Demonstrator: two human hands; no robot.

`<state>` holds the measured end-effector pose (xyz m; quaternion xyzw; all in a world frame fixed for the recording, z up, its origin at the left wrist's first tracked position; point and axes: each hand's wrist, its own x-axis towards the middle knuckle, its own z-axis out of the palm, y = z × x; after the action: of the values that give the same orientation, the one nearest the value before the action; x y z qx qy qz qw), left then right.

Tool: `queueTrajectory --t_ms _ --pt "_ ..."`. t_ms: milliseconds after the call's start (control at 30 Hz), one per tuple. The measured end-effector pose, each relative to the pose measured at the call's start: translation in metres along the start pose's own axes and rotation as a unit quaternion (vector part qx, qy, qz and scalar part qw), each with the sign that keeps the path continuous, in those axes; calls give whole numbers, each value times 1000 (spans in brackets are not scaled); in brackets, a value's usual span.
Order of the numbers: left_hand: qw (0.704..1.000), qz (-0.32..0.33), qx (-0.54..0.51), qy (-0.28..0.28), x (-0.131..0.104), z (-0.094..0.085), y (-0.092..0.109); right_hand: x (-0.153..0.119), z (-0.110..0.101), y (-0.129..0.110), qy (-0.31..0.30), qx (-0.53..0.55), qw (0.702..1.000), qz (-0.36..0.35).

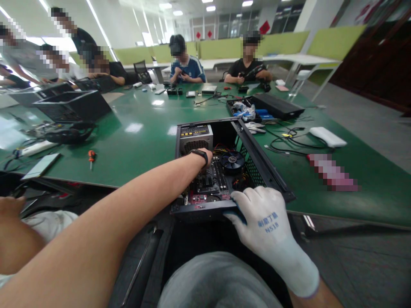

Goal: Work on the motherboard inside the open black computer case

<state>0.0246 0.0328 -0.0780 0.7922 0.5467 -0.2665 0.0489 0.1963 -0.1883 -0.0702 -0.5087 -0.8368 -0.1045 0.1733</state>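
Note:
An open black computer case [263, 160] lies at the table's front edge, with a power supply [196, 137] at its back left, a round fan [232, 161] and a motherboard [208, 182] inside. My left hand [207, 157], bare with a black band at the wrist, reaches into the case beside the power supply; its fingers are hidden. In a white glove, my right hand [260, 214] grips the near rim of the case, thumb below and fingers bent over the edge.
An orange screwdriver [91, 157] lies on the green table [144, 147] at left. Cables [289, 143], a white box [327, 137] and a blurred red item [332, 172] are at right. Another case [73, 105] stands back left. Several people sit or stand around.

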Motion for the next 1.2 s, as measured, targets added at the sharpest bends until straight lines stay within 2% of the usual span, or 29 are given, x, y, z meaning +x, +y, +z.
queueTrajectory --t_ms 800,933,1200 --pt "1000 -2 -10 -2 -8 -4 3 1 0 1 -7 -1 1000 1" --pt "1000 6 17 -22 -7 -4 3 1 -1 0 -4 -2 1000 0" --pt "1000 14 16 -21 -17 -9 9 0 0 1 -6 -1 1000 0"
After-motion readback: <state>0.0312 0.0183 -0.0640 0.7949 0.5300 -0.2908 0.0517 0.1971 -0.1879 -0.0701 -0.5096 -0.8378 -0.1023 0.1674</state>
